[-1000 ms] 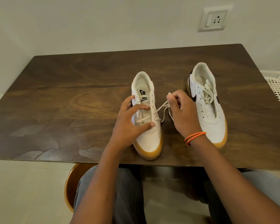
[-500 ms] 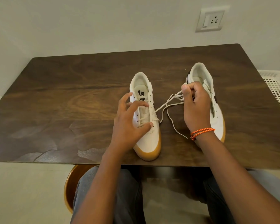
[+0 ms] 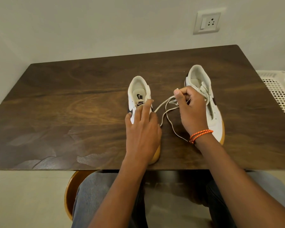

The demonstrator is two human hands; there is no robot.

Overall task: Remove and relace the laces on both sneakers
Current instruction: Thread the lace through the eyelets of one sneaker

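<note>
Nearest the camera, the person's denim-clad knees sit over a round wooden stool, tucked under the near edge of the dark, wood-grain rectangular table.

Just beyond that edge, the left hand lies flat on the left white leather sneaker with a gum-coloured sole, fingers straight and spread, pressing its toe and eyelet area down; it grips nothing. A second ago those fingers arched over the eyelets beside the lace; now they are laid forward toward the tongue label.

To the right, the right hand, with an orange braided cord bracelet at the wrist, is closed in a fist round the cream flat shoelace. Over the last second this hand has travelled from right beside the left sneaker out to the right and away from it, and much more lace now hangs free, looping across the table between the shoes. Judging by that, the lace is being drawn out of the left sneaker's eyelets, with only the lowest rows perhaps still threaded; the left hand hides them, so I cannot tell.

Behind the right hand stands the right white sneaker, its own lace bunched loosely near the top. Farther off, a white perforated plastic basket sits beside the table, and a white wall socket is on the wall.
</note>
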